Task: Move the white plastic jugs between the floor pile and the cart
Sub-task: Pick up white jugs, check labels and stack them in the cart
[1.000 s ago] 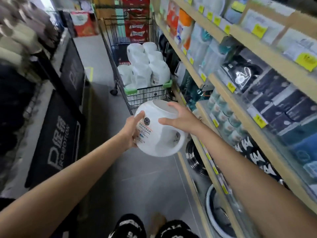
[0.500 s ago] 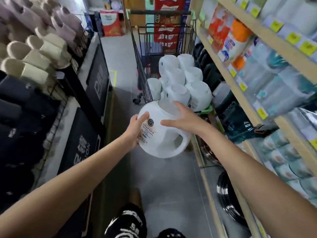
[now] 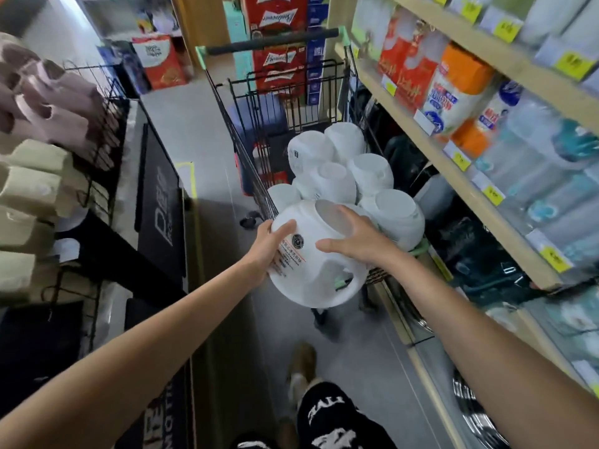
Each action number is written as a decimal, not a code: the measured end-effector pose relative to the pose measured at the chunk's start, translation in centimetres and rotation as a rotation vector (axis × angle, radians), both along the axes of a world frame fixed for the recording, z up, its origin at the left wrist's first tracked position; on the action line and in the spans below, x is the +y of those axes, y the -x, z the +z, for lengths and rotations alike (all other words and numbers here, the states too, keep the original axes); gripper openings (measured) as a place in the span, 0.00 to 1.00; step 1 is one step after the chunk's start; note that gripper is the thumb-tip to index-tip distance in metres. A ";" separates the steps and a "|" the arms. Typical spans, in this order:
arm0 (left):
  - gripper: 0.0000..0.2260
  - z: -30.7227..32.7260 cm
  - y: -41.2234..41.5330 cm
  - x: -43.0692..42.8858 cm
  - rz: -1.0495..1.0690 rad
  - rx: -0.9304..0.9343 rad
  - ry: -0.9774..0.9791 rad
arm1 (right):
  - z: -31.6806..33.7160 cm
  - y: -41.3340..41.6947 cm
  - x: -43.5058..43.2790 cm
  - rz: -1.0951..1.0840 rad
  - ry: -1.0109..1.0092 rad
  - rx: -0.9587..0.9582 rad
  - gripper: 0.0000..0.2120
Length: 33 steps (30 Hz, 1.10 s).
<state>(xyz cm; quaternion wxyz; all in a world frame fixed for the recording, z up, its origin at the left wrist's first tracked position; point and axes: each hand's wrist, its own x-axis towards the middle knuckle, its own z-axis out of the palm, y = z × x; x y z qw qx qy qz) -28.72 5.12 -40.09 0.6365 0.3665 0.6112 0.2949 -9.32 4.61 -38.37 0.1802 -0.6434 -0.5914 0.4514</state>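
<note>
Above near end of cart (image 3: 240,147), close to its wire rim: held jug (image 3: 311,264) noted in the air, tilted, mouth up and away, handle low. Left hand (image 3: 269,247) cupped round labelled side, fingers curled. Right hand (image 3: 353,241) spread over top beside the mouth, thumb across front. Piled jugs (image 3: 369,170) logged inside cart basket.

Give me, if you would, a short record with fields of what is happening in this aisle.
held item: white plastic jug with moulded handle, tilted, in the air at the cart's near end
left hand: grips the jug's labelled left side
right hand: fingers curved over its upper right
cart: black wire shopping cart, several more white jugs piled inside
floor pile: not in view
</note>
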 end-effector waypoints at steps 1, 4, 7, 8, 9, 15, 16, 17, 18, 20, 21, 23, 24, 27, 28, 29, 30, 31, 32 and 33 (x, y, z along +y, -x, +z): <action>0.26 -0.2 -0.1 1.8 -0.010 -0.001 -0.009 | -0.2 -0.2 1.5 -0.016 -0.020 0.009 0.46; 0.27 -0.6 -0.4 7.5 -0.025 0.023 -0.007 | -0.7 -0.5 6.3 -0.061 -0.061 0.026 0.44; 0.23 -1.1 -0.5 13.1 -0.056 0.046 0.004 | -1.1 -0.6 11.2 -0.089 -0.051 0.030 0.44; 0.20 -1.1 -0.5 14.6 -0.065 0.043 0.007 | -1.1 -0.5 12.6 -0.103 -0.036 0.034 0.45; 0.17 -1.3 -0.4 16.1 -0.071 0.043 0.014 | -1.2 -0.3 14.0 -0.119 -0.024 0.033 0.48; 0.20 -2.5 0.4 23.5 -0.104 0.074 0.013 | -2.0 0.7 21.1 -0.150 -0.007 -0.013 0.58; 0.20 -2.8 0.6 24.6 -0.106 0.069 0.015 | -2.4 0.9 22.0 -0.159 -0.009 -0.011 0.58; 0.20 -3.0 0.8 25.6 -0.108 0.075 0.020 | -2.7 1.1 22.8 -0.168 -0.008 -0.007 0.58; 0.19 -3.2 1.0 26.7 -0.120 0.086 0.022 | -2.9 1.5 23.5 -0.184 -0.009 -0.002 0.57; 0.22 -3.9 1.4 28.9 -0.169 0.115 0.017 | -3.4 2.4 24.8 -0.234 -0.008 -0.011 0.57; 0.24 -4.2 1.5 30.2 -0.186 0.125 0.010 | -3.7 2.8 25.5 -0.261 -0.016 -0.025 0.56; 0.31 -4.6 1.7 32.8 -0.225 0.143 -0.003 | -4.3 3.9 26.9 -0.302 -0.042 -0.070 0.56; 0.35 -4.7 1.7 34.1 -0.255 0.160 -0.019 | -4.6 4.4 27.7 -0.311 -0.045 -0.096 0.53; 0.47 -4.4 1.8 38.3 -0.403 0.212 -0.079 | -5.6 6.4 29.9 -0.301 -0.068 -0.249 0.45; 0.47 -4.4 1.9 39.5 -0.462 0.223 -0.074 | -5.9 7.2 30.7 -0.298 -0.082 -0.308 0.45; 0.43 -4.4 2.1 40.6 -0.518 0.228 -0.059 | -6.2 8.0 31.4 -0.298 -0.080 -0.356 0.45; 0.40 -4.8 2.3 41.8 -0.572 0.238 -0.044 | -6.8 8.7 32.2 -0.303 -0.066 -0.387 0.45; 0.38 -5.4 2.5 42.9 -0.622 0.255 -0.039 | -7.2 9.3 32.9 -0.312 -0.054 -0.414 0.45; 0.36 -6.1 2.7 43.9 -0.668 0.282 -0.040 | -7.8 9.9 33.7 -0.322 -0.040 -0.436 0.45; 0.35 -6.7 2.8 44.7 -0.706 0.312 -0.050 | -8.3 10.4 34.4 -0.332 -0.033 -0.458 0.45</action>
